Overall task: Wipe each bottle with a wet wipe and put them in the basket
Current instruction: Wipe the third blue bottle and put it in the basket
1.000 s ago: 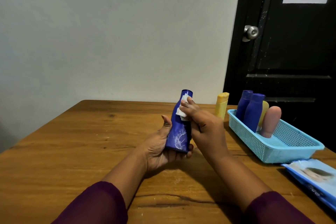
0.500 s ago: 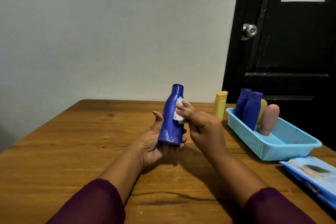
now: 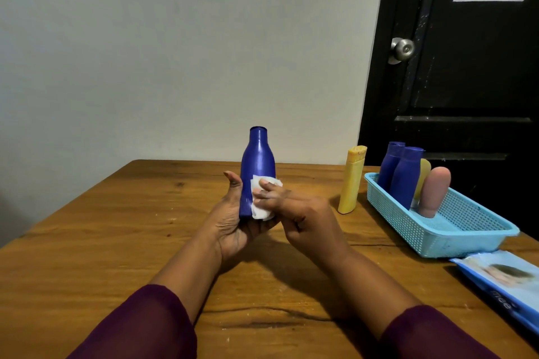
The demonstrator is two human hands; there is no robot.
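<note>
On table (image 3: 87, 242), yellow bottle (image 3: 351, 181) beside basket (image 3: 466, 230), perhaps four bottles (image 3: 407, 178) inside

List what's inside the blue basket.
Inside the basket: two blue bottles, a pink bottle, and a yellow bottle mostly covered by them. Anything behind them is hidden.

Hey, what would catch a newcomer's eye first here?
A blue bottle is held upright mid-frame by the left hand, while the right hand holds a white wipe against its lower side. To the right, a light blue basket holds four bottles, with a yellow bottle standing beside it on the table.
</note>
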